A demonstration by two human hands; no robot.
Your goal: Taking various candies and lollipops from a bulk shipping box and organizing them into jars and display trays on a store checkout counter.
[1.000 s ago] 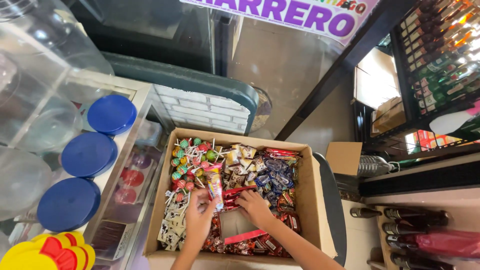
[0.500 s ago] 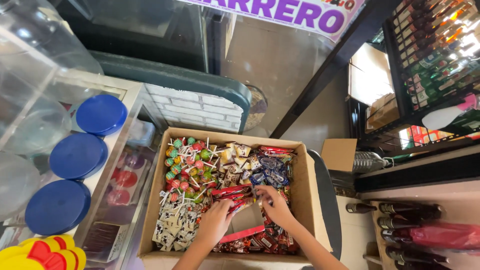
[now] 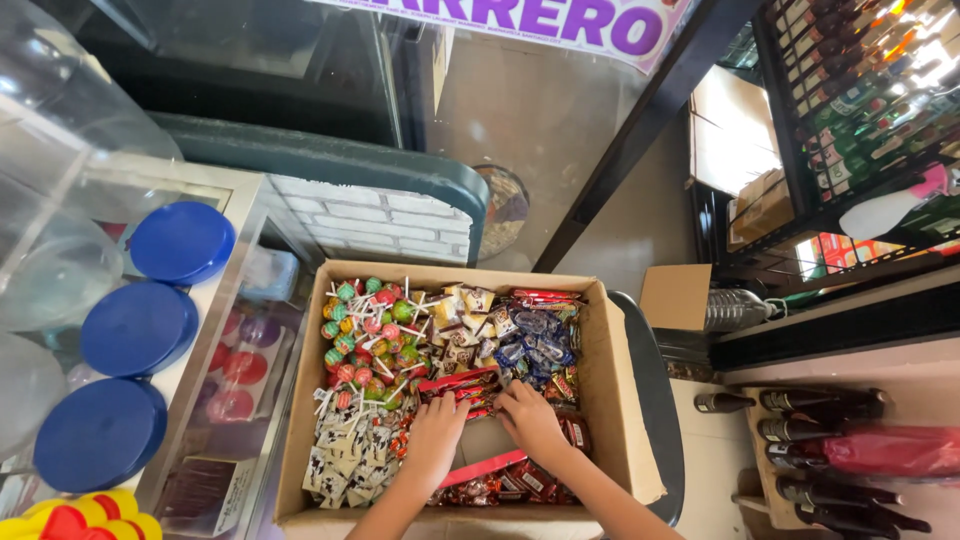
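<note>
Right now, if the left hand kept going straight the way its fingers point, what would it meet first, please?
Likely the red candy packs just beyond the left hand and its fingertips; past them lie the brown-and-white wrapped candies. Depth is hard to judge from above.

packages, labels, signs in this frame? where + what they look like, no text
Banner: top centre, white strip, purple lettering.
Cardboard box: centre, open, brown, full of sweets.
Red bar wrappers: box middle, long and flat, at both hands' fingertips.
Blue-wrapped sweets: box upper right, shiny.
Lollipops: box upper left, green and red heads, white sticks.
Small carton: right of box, plain brown.
</note>
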